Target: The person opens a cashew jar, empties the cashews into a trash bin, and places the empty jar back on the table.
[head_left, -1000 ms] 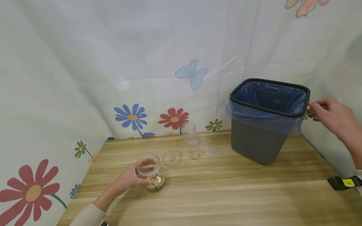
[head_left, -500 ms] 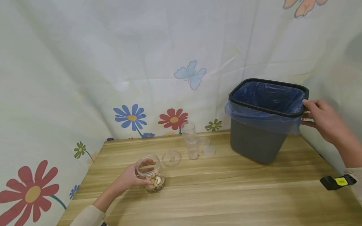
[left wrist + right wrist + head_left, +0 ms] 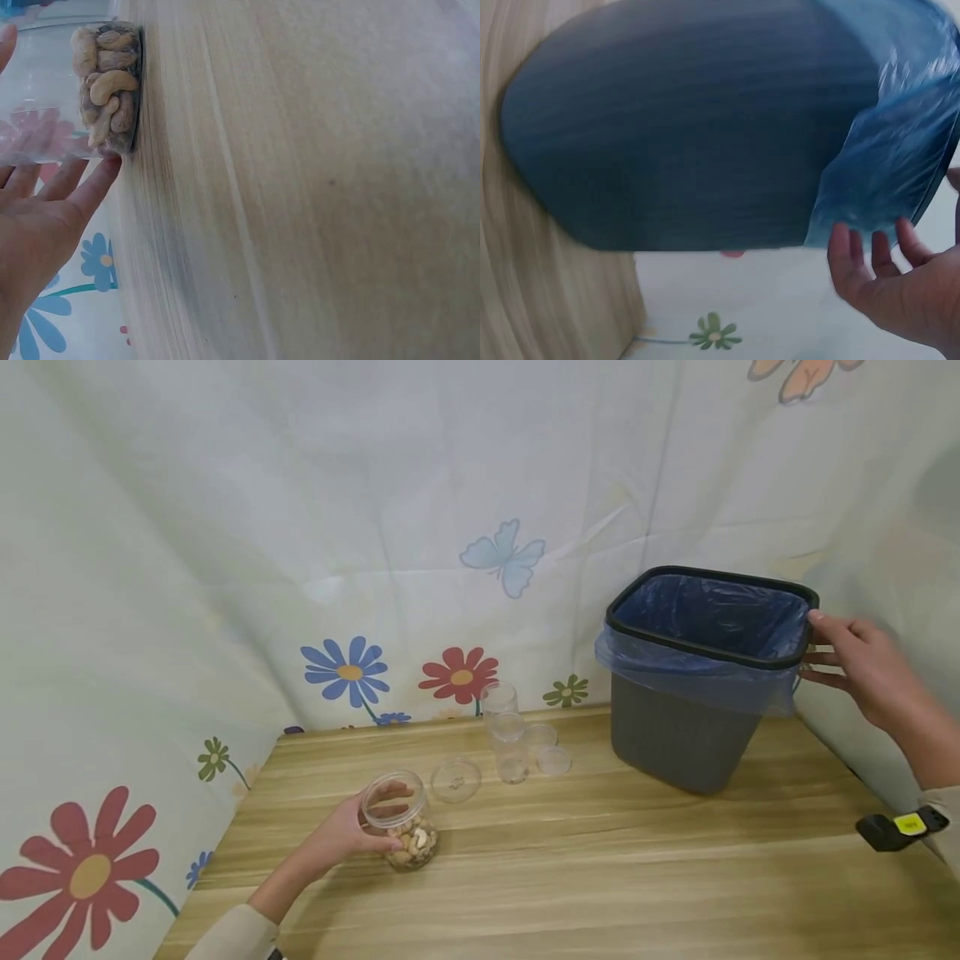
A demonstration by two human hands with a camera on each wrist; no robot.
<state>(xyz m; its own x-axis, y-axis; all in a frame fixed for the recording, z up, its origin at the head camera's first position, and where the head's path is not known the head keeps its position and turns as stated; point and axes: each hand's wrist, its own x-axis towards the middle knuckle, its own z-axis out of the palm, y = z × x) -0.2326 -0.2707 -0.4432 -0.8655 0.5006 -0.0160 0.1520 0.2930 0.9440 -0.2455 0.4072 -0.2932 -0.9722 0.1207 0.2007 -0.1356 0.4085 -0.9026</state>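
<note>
A clear, lidless plastic jar (image 3: 395, 827) stands upright on the wooden table, its lower part full of mixed nuts (image 3: 112, 86), among them cashews and peanuts in the shell. My left hand (image 3: 348, 831) grips the jar from its left side, fingers behind and thumb in front. At the right stands a grey trash bin (image 3: 678, 731) with a black rim, lined with a blue plastic bag (image 3: 697, 668) folded over the outside. My right hand (image 3: 862, 668) is at the bin's right rim, thumb at the edge and loosely bent, spread fingers by the bag's outer fold.
Between jar and bin, two slim clear containers (image 3: 512, 760) stand near the table's back edge. A large clear lid (image 3: 456, 779) and smaller round lids (image 3: 554, 760) lie beside them. A flower-printed cloth (image 3: 375, 543) hangs behind the table (image 3: 525, 877).
My right hand has come left from just beside the bin to its right rim, then shifted slightly upward. My left hand, the jar and the bin have stayed put.
</note>
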